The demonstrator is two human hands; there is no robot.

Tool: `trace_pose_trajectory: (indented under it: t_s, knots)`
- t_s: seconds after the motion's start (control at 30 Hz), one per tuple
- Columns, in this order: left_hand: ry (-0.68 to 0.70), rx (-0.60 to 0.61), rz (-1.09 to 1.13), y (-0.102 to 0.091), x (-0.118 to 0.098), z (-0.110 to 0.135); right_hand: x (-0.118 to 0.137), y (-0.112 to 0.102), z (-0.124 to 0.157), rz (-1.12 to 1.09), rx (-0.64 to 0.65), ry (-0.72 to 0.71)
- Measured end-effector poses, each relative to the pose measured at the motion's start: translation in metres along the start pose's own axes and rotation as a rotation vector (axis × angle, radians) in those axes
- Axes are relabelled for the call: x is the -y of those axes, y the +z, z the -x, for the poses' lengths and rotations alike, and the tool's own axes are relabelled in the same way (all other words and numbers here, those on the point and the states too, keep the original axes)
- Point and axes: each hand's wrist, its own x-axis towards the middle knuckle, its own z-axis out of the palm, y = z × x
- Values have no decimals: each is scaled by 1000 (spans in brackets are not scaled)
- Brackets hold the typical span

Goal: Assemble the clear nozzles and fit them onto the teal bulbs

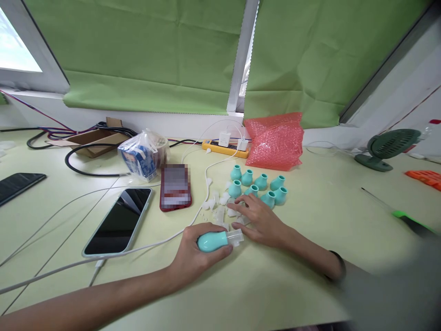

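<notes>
My left hand [195,250] is wrapped round a turquoise squeeze bulb [212,241], which lies on its side with a clear plastic nozzle [234,237] in its mouth, pointing right. Beside it, my right hand [258,218] reaches in from the right with fingers spread, over a scatter of small clear and white plastic pieces [218,214]. Its fingertips touch or hover above the pieces; which, I cannot tell. Just behind that hand several more turquoise bulbs [262,181] stand upright in loose rows, their open mouths up.
Left of the pieces lie a red-cased phone [175,187] and a larger phone [119,221], with a white cable [165,240] crossing the table. Behind are a bagged blue package [141,156], a yellow power strip [225,148] and red bubble wrap [274,142]. A green fan [391,143] and a screwdriver [409,220] are at right.
</notes>
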Motion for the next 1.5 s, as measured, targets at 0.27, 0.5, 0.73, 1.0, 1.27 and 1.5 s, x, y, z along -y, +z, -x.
trace_pose_trajectory:
  t_s: [0.27,0.5,0.73,1.0,1.27,1.5]
  knots:
    - [-14,-22,10,-1,-2,0,0,20,0,-53,-188,4]
    - [-67,-49,79,-2,-1,-5,2,-30,4,-685,-269,-24]
    - [-44,-7,101,-3,-1,-4,1,-30,7,-772,-127,-42]
    - [47,4,18,-2,0,-1,5,-34,7,-693,-70,-91]
    - [86,13,-34,0,2,1,5,-32,10,-657,-4,-156]
    - [114,22,-20,0,3,0,2,-28,5,-770,6,-93]
